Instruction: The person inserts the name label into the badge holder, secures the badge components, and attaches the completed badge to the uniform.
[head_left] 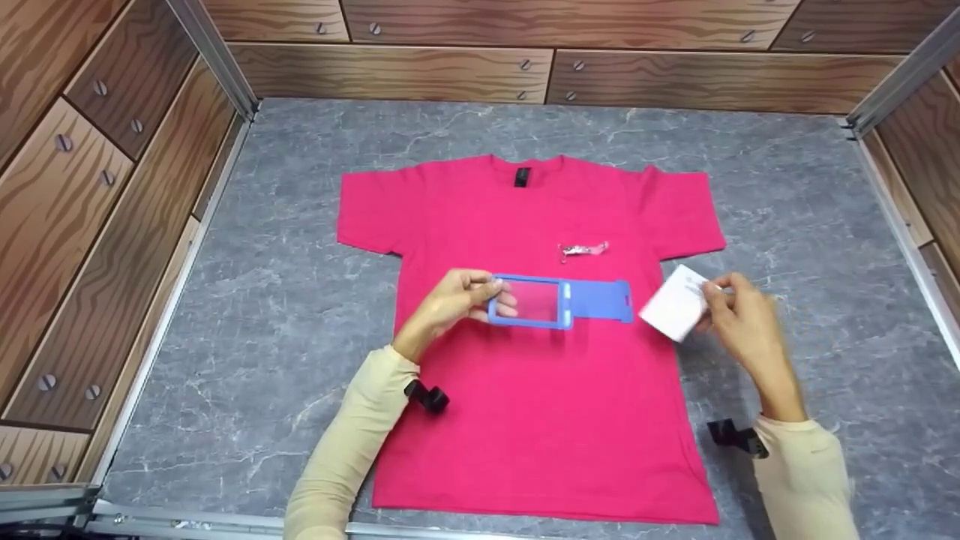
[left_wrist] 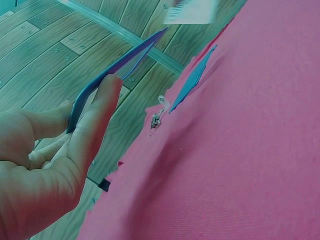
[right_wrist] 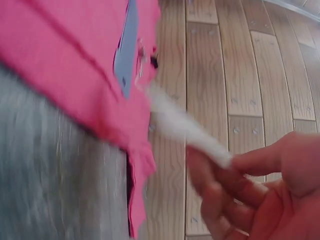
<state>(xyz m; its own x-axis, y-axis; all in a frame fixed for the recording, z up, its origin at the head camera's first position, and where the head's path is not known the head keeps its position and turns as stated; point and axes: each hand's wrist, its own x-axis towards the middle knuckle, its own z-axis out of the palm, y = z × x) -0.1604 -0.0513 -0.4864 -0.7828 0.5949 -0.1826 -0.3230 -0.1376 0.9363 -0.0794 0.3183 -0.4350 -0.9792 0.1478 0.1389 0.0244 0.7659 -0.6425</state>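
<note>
My left hand [head_left: 461, 295] pinches the left end of a blue badge holder frame [head_left: 526, 323] with a see-through window, raised above a pink T-shirt [head_left: 540, 427]. A flat blue panel [head_left: 600, 300] with a small slot lies on the shirt, apart from the frame in the left wrist view [left_wrist: 195, 80]. My right hand [head_left: 742, 319] pinches a white card [head_left: 673, 304] by its edge, to the right of the panel. Faint print shows on the card, which is blurred in the right wrist view. A metal badge clip with a clear strap [head_left: 583, 250] lies on the shirt's chest.
The shirt lies spread on a grey marbled tabletop [head_left: 225, 337]. Wood-patterned walls [head_left: 390, 71] and metal rails enclose the left, back and right sides. A black camera [head_left: 429, 396] is strapped at my left wrist, another [head_left: 731, 435] at my right.
</note>
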